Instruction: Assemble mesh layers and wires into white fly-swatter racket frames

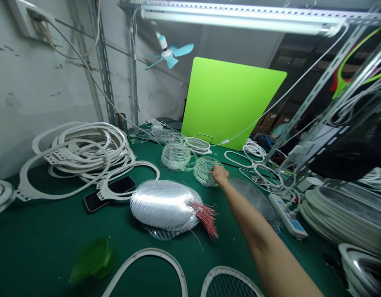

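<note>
Head view: right hand (219, 174) seemingly touching wire bundle (203, 173) edge.

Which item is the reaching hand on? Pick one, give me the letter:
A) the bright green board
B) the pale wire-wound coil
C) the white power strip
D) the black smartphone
B. The right hand meets the right side of the pale wire-wound coil, and nothing else lies under it.
</note>
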A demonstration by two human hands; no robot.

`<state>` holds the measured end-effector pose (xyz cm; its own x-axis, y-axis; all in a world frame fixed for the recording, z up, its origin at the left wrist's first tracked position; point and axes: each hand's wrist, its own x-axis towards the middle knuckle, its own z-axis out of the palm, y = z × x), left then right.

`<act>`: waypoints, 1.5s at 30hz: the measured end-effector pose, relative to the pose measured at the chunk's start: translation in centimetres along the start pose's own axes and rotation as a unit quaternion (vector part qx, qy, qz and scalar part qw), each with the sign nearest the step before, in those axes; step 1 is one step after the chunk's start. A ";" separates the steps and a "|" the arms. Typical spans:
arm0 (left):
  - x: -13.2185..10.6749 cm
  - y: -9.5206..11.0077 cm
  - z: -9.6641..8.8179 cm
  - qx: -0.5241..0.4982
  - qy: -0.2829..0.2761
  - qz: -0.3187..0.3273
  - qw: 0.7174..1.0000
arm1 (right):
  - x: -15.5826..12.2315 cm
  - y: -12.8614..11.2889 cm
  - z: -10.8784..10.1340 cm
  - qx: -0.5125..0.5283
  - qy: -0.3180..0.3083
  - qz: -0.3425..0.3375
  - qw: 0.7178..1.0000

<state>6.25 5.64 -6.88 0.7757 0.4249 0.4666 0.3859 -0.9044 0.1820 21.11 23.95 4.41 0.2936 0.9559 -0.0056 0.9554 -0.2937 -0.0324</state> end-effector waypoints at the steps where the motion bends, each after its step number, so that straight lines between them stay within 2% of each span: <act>1: 0.8 -0.7 0.2 -0.003 0.001 0.005 1.000 | 0.0 0.0 0.1 -0.003 -0.009 -0.003 1.000; 5: 3.1 -2.7 -0.2 -0.007 0.008 0.021 1.000 | -0.6 -0.3 -0.6 -0.010 -0.014 -0.028 0.999; 8: 3.5 -2.7 -1.6 -0.005 0.007 0.017 1.000 | -1.0 -0.4 -3.2 -0.010 0.004 -0.056 0.998; 10: 2.5 -1.3 -2.6 -0.010 0.002 0.003 1.000 | -1.7 0.2 -5.8 -0.001 0.013 -0.073 0.997; 13: -1.9 3.8 -4.0 -0.034 -0.015 -0.022 0.999 | -5.1 2.6 -9.6 0.028 0.022 -0.107 0.994; 16: -7.3 10.3 -6.1 -0.078 -0.046 -0.050 0.995 | -12.6 6.5 -10.9 0.071 0.031 -0.159 0.984; 18: -9.7 13.4 -8.1 -0.122 -0.079 -0.106 0.984 | -19.9 9.1 -10.1 0.100 0.036 -0.189 0.976; 19: -10.2 14.2 -9.1 -0.149 -0.100 -0.135 0.974 | -24.0 10.3 -9.2 0.116 0.032 -0.208 0.971; 21: -10.1 14.5 -11.0 -0.208 -0.127 -0.187 0.952 | -32.0 11.9 -6.8 0.165 0.037 -0.264 0.950; 23: -9.0 13.5 -12.5 -0.258 -0.106 -0.258 0.925 | -38.8 12.8 -3.8 0.165 0.035 -0.267 0.949; 24: -8.2 12.8 -13.1 -0.274 -0.080 -0.301 0.910 | -41.4 13.0 -2.2 0.163 0.024 -0.268 0.949; 26: -6.3 11.4 -13.8 -0.277 -0.025 -0.353 0.893 | -44.8 12.9 0.4 0.156 0.008 -0.268 0.951; 28: -4.2 10.4 -13.3 -0.238 -0.020 -0.340 0.910 | -46.2 12.5 2.2 0.149 -0.003 -0.270 0.951; 30: -2.1 9.7 -11.7 -0.185 -0.060 -0.313 0.929 | -46.3 12.0 3.2 0.142 0.010 -0.268 0.953; 34: 0.9 9.3 -7.6 -0.167 -0.120 -0.316 0.926 | -45.3 11.5 3.9 0.110 0.071 -0.267 0.955; 37: 1.8 8.9 -6.0 -0.176 -0.123 -0.319 0.923 | -44.7 11.4 4.0 0.095 0.084 -0.267 0.955; 45: 1.7 8.1 -4.3 -0.159 -0.116 -0.288 0.937 | -44.4 10.9 4.7 0.108 0.073 -0.247 0.960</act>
<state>8.59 -1.15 -0.85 0.5872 0.8093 0.0180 0.6334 -0.4732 0.6122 18.31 -21.66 -0.43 -0.1771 0.9628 0.2042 0.9548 0.2184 -0.2015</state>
